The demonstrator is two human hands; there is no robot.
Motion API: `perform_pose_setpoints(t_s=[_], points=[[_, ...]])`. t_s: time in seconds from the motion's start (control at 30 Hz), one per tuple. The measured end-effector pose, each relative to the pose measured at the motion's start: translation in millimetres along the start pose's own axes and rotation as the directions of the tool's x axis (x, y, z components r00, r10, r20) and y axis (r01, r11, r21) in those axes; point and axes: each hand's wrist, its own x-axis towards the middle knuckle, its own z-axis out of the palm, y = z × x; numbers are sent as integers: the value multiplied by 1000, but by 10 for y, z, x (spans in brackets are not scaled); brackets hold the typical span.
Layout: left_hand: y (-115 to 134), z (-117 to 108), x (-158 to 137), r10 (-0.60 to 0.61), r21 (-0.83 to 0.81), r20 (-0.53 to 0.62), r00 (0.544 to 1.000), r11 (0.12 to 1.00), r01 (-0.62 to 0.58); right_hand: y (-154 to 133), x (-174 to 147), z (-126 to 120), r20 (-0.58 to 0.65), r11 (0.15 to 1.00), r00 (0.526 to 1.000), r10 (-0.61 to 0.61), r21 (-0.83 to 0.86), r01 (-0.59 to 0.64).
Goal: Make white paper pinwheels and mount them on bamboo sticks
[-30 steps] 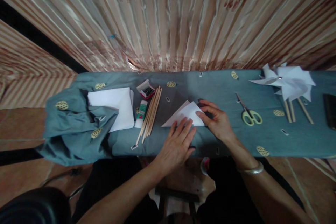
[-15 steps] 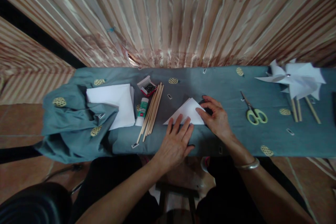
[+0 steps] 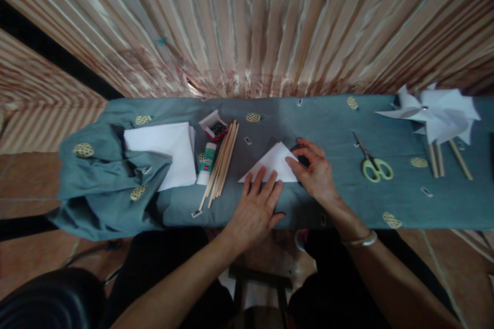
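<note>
Touching folded paper (image 3: 275, 159), left hand (image 3: 254, 208), right (image 3: 317, 176) perhaps pinching

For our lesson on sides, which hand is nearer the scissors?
Right. The right hand, at the folded paper, is left of the scissors; the left hand is farther left.

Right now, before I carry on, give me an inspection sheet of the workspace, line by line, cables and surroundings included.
Surface: teal patterned cloth, bunched at the left over part of a paper stack.
Things in hand: folded white paper, lying flat.
Clutter: glue stick, wooden sticks and open box left of it; scissors and paper pinwheels right.
Hands: left hand spread on the paper's lower edge; right hand touching its right side, grip unclear.
Cables: dark cord on the floor, left.
Surroundings: striped curtain behind; tiled floor.
</note>
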Motion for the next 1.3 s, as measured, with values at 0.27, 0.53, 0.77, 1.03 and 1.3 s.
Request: perform_pose_setpoints(t_s=[0.27, 0.53, 0.77, 1.03, 1.3], points=[[-1, 2, 4, 8, 25, 3, 1000, 1000, -8, -21, -3, -10, 43, 992, 997, -62, -110, 67], [-9, 24, -5, 13, 78, -1, 1000, 997, -13, -24, -132, -19, 79, 929, 980, -183, -314, 199], [-6, 54, -2, 22, 110, -19, 1000, 994, -19, -127, -326, -40, 77, 928, 984, -161, -328, 178], [-26, 70, 0, 31, 129, -20, 999, 991, -28, -68, -411, -56, 107, 934, 987, -123, -323, 151], [-85, 78, -89, 44, 165, -23, 999, 985, -39, 286, -506, -375, 48, 932, 998, 43, -361, -23]])
